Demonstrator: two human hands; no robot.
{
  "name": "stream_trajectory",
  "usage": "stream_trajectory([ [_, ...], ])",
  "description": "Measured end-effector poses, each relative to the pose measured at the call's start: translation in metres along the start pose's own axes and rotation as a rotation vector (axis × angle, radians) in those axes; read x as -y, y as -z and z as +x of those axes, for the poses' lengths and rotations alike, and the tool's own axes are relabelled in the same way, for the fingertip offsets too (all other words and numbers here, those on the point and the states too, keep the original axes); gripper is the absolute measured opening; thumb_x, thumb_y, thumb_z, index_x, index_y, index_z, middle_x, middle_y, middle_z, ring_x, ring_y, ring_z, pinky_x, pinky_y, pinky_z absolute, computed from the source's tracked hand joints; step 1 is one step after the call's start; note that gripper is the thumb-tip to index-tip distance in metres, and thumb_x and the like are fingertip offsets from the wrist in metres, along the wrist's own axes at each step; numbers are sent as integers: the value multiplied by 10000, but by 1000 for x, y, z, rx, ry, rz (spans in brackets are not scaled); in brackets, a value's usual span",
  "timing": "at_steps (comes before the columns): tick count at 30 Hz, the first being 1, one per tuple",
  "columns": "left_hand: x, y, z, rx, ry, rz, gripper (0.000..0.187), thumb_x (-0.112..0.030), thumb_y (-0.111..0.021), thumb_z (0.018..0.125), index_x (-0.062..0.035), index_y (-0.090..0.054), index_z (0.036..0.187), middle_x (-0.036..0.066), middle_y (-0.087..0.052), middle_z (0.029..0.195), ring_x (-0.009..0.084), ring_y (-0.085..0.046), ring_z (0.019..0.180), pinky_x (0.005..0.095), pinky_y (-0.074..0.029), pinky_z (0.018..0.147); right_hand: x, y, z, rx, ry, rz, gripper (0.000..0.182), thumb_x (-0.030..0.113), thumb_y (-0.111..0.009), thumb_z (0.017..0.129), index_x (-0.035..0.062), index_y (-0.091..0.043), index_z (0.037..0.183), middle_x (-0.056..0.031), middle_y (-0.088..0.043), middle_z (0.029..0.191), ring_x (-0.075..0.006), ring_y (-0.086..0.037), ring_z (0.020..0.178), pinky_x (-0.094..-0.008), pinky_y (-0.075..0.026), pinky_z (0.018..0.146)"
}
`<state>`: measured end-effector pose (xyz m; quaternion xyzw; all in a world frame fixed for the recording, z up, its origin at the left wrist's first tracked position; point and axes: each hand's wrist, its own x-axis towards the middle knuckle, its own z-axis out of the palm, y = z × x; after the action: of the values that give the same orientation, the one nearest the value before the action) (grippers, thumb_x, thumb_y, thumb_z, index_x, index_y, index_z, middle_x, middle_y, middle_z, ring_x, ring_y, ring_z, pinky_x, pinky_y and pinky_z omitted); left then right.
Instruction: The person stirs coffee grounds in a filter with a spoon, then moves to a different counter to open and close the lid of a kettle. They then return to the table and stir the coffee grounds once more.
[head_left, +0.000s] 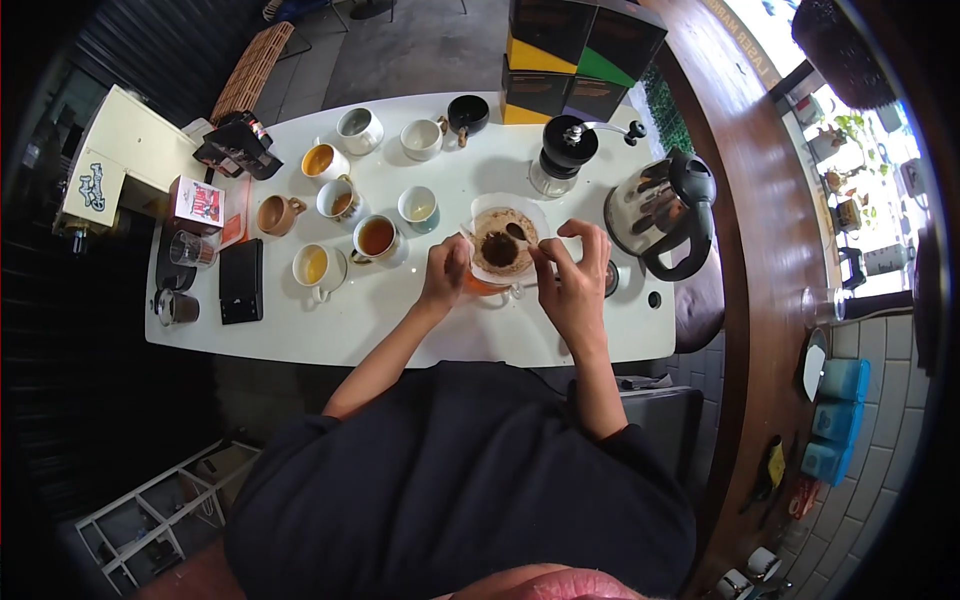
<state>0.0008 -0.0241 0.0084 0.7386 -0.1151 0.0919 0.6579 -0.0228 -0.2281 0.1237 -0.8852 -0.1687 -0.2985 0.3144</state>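
A paper filter [528,207] with wet brown coffee grounds [499,249] sits in a dripper near the table's front edge. My right hand [575,280] is at its right side, fingers pinched on a small dark spoon [516,231] whose bowl is over the grounds. At the filter's left side, my left hand [445,270] is closed at its rim; what it grips, if anything, is hidden. Orange-red glass or liquid [484,287] shows below the filter. A cup of reddish-brown tea [377,236] stands left of my left hand.
Several cups, among them a white one [360,130], stand left and behind. A hand grinder [562,155] and a kettle [660,210] are at the right. A black scale [241,281] lies at the left. Dark boxes [580,60] are stacked at the back.
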Motion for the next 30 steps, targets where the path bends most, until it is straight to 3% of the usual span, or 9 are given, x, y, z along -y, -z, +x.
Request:
stream_trajectory([
  [8, 1, -3, -3, -41, 20, 6, 528, -478, -447, 1063, -39, -455, 771, -42, -370, 648, 51, -351, 626, 269, -284, 535, 4, -7, -7, 80, 32, -5, 135, 142, -757, 838, 69, -654, 886, -112, -531, 1085, -313, -531, 1027, -455, -411, 899],
  [11, -4, -2, -5, -32, 28, -13, 503, -439, -458, 1067, -33, -449, 771, -33, -369, 649, 57, -348, 631, 271, -293, 543, 7, -9, -10, 85, -57, 17, 99, 80, -696, 886, 30, -611, 876, -140, -462, 1011, -318, -481, 953, -448, -407, 849],
  [13, -4, -2, -4, -35, -53, 3, 472, -398, -466, 1072, -27, -450, 779, -24, -379, 653, 61, -354, 637, 277, -308, 548, 7, -9, -13, 105, -67, 8, 101, 103, -692, 892, 31, -622, 878, -139, -474, 1012, -318, -488, 942, -451, -405, 840],
  [21, 4, -9, -12, -138, -10, -18, 423, -342, -476, 1071, -5, -494, 816, -21, -422, 667, 54, -390, 652, 269, -328, 553, 18, -10, -23, 156, -257, 94, 150, 117, -656, 914, 3, -599, 836, -142, -471, 944, -313, -483, 881, -441, -403, 781],
  [24, 0, -12, -11, -156, -4, -54, 394, -315, -486, 1066, 3, -521, 837, -27, -443, 676, 47, -398, 653, 265, -333, 549, 23, -3, -24, 183, -385, 137, 208, 120, -629, 940, -17, -562, 798, -145, -502, 812, -294, -512, 752, -426, -413, 683],
  [26, 0, -13, -12, -169, -35, -73, 378, -302, -490, 1064, 5, -532, 847, -31, -451, 681, 44, -400, 652, 264, -336, 546, 23, 0, -24, 310, -578, 259, 270, 128, -585, 983, -34, -524, 776, -159, -490, 630, -291, -484, 546, -416, -381, 550],
  [30, -2, -13, -11, -179, 26, -74, 361, -284, -491, 1061, 5, -539, 852, -30, -463, 681, 43, -414, 648, 259, -345, 547, 19, -5, -25, 246, -585, 351, 297, 136, -544, 1015, -42, -523, 778, -186, -446, 528, -297, -394, 417, -413, -325, 470],
])
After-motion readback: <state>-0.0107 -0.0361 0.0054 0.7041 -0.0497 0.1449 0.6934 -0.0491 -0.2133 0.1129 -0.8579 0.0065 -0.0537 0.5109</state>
